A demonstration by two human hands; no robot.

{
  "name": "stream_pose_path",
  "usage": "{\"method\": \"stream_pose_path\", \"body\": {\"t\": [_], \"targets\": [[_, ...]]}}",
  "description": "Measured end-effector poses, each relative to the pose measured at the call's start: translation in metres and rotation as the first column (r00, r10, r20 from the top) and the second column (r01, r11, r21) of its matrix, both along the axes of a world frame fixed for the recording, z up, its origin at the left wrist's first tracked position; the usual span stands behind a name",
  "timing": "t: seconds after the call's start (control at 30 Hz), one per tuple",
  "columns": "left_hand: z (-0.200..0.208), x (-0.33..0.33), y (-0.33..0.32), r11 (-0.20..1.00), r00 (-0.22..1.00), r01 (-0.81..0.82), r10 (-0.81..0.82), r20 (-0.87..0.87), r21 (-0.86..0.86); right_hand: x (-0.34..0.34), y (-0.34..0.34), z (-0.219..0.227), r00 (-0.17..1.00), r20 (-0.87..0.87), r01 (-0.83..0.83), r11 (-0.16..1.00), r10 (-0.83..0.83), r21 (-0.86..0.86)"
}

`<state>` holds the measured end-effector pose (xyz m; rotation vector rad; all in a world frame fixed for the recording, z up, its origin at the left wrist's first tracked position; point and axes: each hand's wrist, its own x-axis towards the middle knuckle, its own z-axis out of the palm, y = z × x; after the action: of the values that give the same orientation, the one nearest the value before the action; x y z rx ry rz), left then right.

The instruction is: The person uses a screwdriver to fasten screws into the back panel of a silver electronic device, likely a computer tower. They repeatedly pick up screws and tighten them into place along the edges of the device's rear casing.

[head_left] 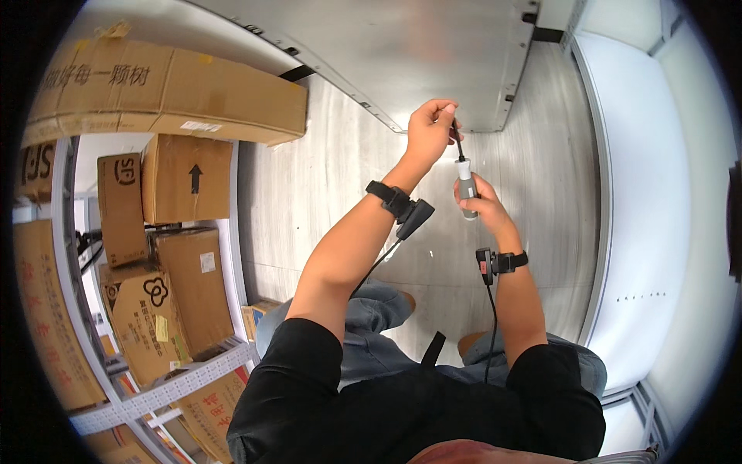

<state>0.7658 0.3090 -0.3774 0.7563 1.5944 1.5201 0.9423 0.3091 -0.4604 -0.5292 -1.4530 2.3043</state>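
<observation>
My right hand (481, 203) is wrapped round the grey and white handle of a screwdriver (465, 185). Its dark shaft points away from me, up to my left hand (434, 127). The thumb and fingers of my left hand are pinched together near the shaft's far end, and the tip is hidden there. Just beyond the left hand is the lower edge of a large silver metal panel (440, 62) with small dark fittings along its sides. Whether the left fingers touch the panel, I cannot tell.
On the left a metal shelf rack (185, 379) holds several cardboard boxes (189, 178). A long carton (224, 93) lies across its top, jutting toward the panel. To the right stands a white panel (641, 193) with a metal edge. Cables hang from straps on both my wrists.
</observation>
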Motion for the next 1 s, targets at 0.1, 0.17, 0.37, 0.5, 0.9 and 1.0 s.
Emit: {"method": "stream_pose_path", "body": {"t": [0.1, 0.17, 0.37, 0.5, 0.9, 1.0], "targets": [[0.027, -0.022, -0.019, 0.998, 0.996, -0.064, 0.062, 0.07, 0.014, -0.013, -0.014, 0.035, 0.998, -0.008, -0.062, 0.997, 0.061, -0.054], [0.057, -0.041, -0.032, 0.997, 0.993, -0.083, 0.083, 0.088, -0.001, -0.029, -0.023, 0.07, 0.993, -0.001, -0.114, 0.992, 0.114, -0.054], [0.153, -0.091, -0.059, 0.996, 0.995, -0.047, 0.04, 0.093, 0.079, -0.069, -0.044, 0.174, 0.996, 0.05, -0.07, 0.997, 0.069, 0.012], [0.21, -0.118, -0.065, 0.987, 0.994, 0.007, -0.025, 0.11, 0.164, -0.096, -0.062, 0.225, 0.997, 0.037, 0.059, 0.992, -0.063, 0.111], [0.296, -0.188, -0.061, 0.901, 0.857, 0.161, -0.33, 0.397, 0.402, -0.165, -0.116, 0.359, 0.929, -0.018, 0.36, 0.894, -0.369, 0.265], [0.302, -0.193, -0.057, 0.894, 0.835, 0.167, -0.353, 0.423, 0.417, -0.176, -0.123, 0.371, 0.9, -0.025, 0.428, 0.868, -0.436, 0.253]]}}
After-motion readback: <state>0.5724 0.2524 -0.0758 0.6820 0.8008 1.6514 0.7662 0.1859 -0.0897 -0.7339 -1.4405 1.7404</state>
